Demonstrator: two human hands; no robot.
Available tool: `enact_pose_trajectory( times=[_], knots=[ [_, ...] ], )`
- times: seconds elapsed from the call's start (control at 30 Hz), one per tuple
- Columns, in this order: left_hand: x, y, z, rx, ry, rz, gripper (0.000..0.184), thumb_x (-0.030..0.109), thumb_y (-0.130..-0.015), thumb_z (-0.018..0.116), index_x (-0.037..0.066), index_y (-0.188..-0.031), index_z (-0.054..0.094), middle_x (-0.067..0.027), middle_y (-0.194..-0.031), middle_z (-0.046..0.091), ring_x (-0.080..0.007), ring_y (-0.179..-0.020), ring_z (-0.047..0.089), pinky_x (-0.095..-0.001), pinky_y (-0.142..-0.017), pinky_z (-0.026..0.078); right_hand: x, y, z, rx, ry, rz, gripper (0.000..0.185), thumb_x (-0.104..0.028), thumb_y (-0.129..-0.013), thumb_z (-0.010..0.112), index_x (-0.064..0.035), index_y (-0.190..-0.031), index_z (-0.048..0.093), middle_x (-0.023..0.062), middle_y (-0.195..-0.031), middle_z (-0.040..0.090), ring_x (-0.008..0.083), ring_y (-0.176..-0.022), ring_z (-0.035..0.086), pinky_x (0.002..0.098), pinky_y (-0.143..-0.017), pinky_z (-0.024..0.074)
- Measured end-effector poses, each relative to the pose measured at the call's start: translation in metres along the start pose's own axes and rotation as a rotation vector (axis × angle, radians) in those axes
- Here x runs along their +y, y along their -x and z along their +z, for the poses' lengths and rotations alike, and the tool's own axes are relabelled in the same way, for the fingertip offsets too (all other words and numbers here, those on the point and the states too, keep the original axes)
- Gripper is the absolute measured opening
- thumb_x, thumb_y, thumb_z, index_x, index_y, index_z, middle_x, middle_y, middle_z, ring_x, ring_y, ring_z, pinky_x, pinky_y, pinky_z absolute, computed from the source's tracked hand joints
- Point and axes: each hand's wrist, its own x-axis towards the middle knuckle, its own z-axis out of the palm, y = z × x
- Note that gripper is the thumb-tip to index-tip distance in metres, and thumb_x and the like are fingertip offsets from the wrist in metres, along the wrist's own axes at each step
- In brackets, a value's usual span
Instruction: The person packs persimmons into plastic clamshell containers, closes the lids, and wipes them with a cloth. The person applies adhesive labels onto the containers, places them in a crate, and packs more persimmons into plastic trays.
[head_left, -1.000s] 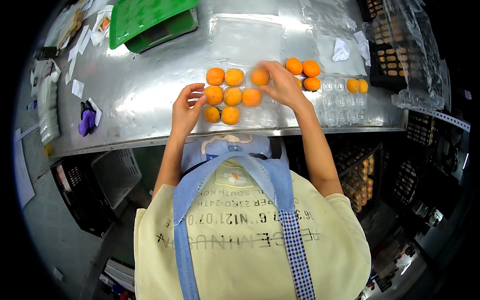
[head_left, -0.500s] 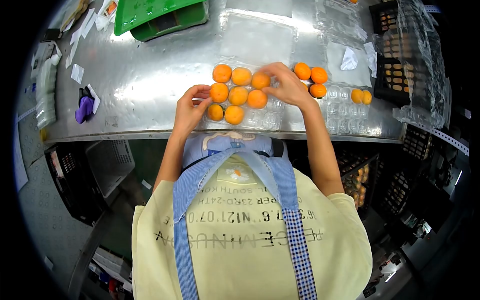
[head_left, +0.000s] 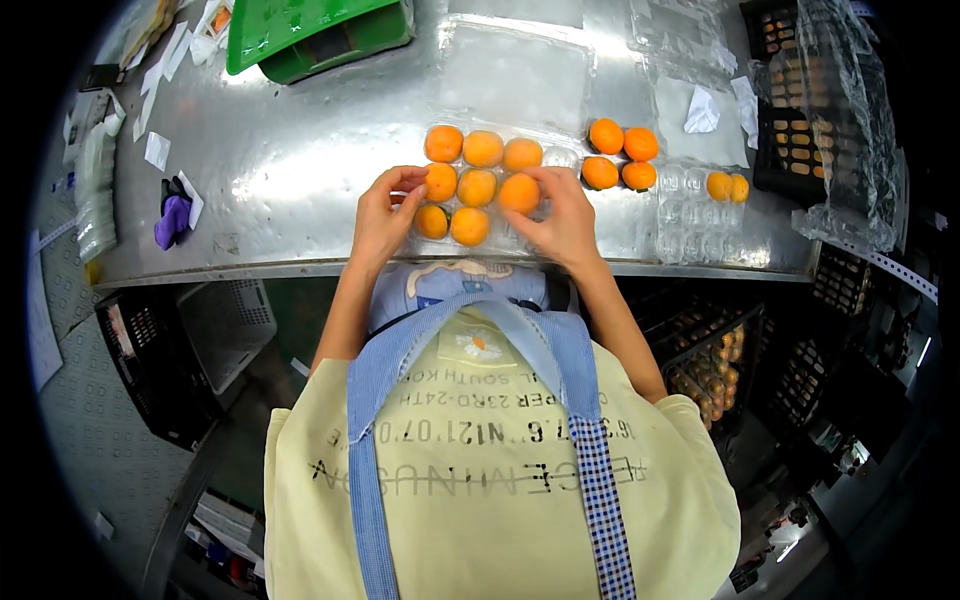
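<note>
Clear moulded tray [head_left: 508, 241], on the metal table [head_left: 290, 205]: eight orange fruits [head_left: 477, 187], middle row's rightmost pinched by the right hand [head_left: 563, 220]. Left hand [head_left: 382, 217]: at tray's left side, grip unclear. Second clear tray [head_left: 685, 217], rightward: two fruits [head_left: 719, 185].

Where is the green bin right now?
In the head view, the green bin sits at the table's far edge, left of centre, beyond the left hand and left of the clear tray's raised lid.
</note>
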Motion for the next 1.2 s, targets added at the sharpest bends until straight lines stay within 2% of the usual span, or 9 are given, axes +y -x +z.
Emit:
enact_pose_trajectory(
  times=[0.1, 0.23, 0.33, 0.43, 0.53, 0.73, 0.93, 1.03, 1.2],
  knots=[
    [-0.006, 0.001, -0.001, 0.000, 0.015, -0.010, 0.023, 0.006, -0.088, 0.065, 0.004, -0.111, 0.066, -0.0048, -0.100, 0.070, -0.0128, -0.084, 0.065, -0.0275, -0.073, 0.053, 0.009, 0.008, -0.011, 0.000, -0.543, 0.196, 0.046, -0.010, -0.080, 0.074, -0.0051, -0.124, 0.060, 0.0062, -0.116, 0.061, 0.0179, -0.109, 0.059, 0.0320, -0.096, 0.0467],
    [-0.003, 0.001, 0.001, -0.023, -0.026, -0.010, 0.023, 0.008, -0.089, 0.066, 0.004, -0.112, 0.065, -0.0038, -0.102, 0.069, -0.0118, -0.088, 0.063, -0.0277, -0.077, 0.053, 0.015, 0.018, -0.025, -0.051, -0.900, 0.384, 0.049, -0.004, -0.086, 0.067, -0.0008, -0.132, 0.054, 0.0071, -0.128, 0.058, 0.0158, -0.114, 0.056, 0.0325, -0.098, 0.0466],
    [-0.004, 0.000, 0.001, -0.033, -0.039, 0.001, 0.023, 0.008, -0.089, 0.065, 0.004, -0.112, 0.065, -0.0037, -0.102, 0.069, -0.0116, -0.088, 0.062, -0.0275, -0.077, 0.053, 0.008, 0.019, -0.026, -0.008, -1.039, 0.404, 0.050, -0.016, -0.093, 0.060, -0.0016, -0.139, 0.045, 0.0097, -0.127, 0.056, 0.0220, -0.113, 0.060, 0.0356, -0.094, 0.0534],
    [-0.006, 0.001, 0.001, -0.032, -0.048, 0.011, 0.023, 0.008, -0.089, 0.065, 0.004, -0.112, 0.065, -0.0036, -0.103, 0.069, -0.0114, -0.087, 0.062, -0.0274, -0.076, 0.053, 0.007, 0.019, -0.025, 0.008, -1.312, 0.543, 0.046, -0.023, -0.099, 0.054, -0.0038, -0.140, 0.045, 0.0105, -0.127, 0.057, 0.0206, -0.111, 0.059, 0.0377, -0.095, 0.0503],
    [-0.005, 0.002, 0.001, -0.039, -0.062, 0.006, 0.023, 0.008, -0.089, 0.065, 0.004, -0.112, 0.065, -0.0034, -0.104, 0.069, -0.0113, -0.087, 0.062, -0.0274, -0.076, 0.053, 0.007, 0.022, -0.019, 0.027, -1.380, 0.584, 0.050, -0.036, -0.100, 0.052, -0.0037, -0.138, 0.045, 0.0114, -0.125, 0.057, 0.0236, -0.110, 0.060, 0.0401, -0.092, 0.0530],
    [-0.006, 0.002, 0.001, -0.043, -0.068, 0.010, 0.024, 0.007, -0.088, 0.065, 0.004, -0.112, 0.065, -0.0041, -0.104, 0.069, -0.0116, -0.086, 0.062, -0.0276, -0.075, 0.053, 0.015, 0.025, -0.010, 0.086, -1.483, 0.715, 0.053, -0.044, -0.099, 0.050, -0.0028, -0.132, 0.047, 0.0116, -0.119, 0.058, 0.0254, -0.104, 0.062, 0.0386, -0.090, 0.0552],
    [-0.007, 0.000, 0.003, -0.034, -0.067, 0.029, 0.023, 0.005, -0.087, 0.066, 0.002, -0.110, 0.065, -0.0056, -0.101, 0.069, -0.0133, -0.083, 0.063, -0.0279, -0.073, 0.053, 0.001, 0.021, -0.011, 0.150, -1.559, 0.757, 0.053, -0.048, -0.099, 0.049, -0.0027, -0.128, 0.049, 0.0115, -0.114, 0.059, 0.0256, -0.099, 0.062, 0.0359, -0.086, 0.0558],
    [-0.008, 0.000, 0.004, -0.038, -0.071, 0.034, 0.022, 0.005, -0.087, 0.066, 0.003, -0.109, 0.065, -0.0055, -0.099, 0.069, -0.0133, -0.082, 0.062, -0.0278, -0.073, 0.053, 0.009, 0.022, -0.007, 0.112, -1.561, 0.759, 0.054, -0.050, -0.099, 0.045, -0.0053, -0.128, 0.046, 0.0155, -0.113, 0.059, 0.0236, -0.094, 0.066, 0.0288, -0.079, 0.0606],
    [-0.013, 0.000, 0.004, -0.060, -0.074, 0.000, 0.023, 0.006, -0.087, 0.065, 0.003, -0.110, 0.065, -0.0053, -0.095, 0.068, -0.0130, -0.080, 0.061, -0.0275, -0.073, 0.052, 0.024, 0.021, -0.007, 0.104, -1.694, 0.792, 0.057, -0.051, -0.098, 0.048, -0.0001, -0.125, 0.048, 0.0161, -0.112, 0.059, 0.0264, -0.098, 0.062, 0.0336, -0.086, 0.0555]
  ],
)
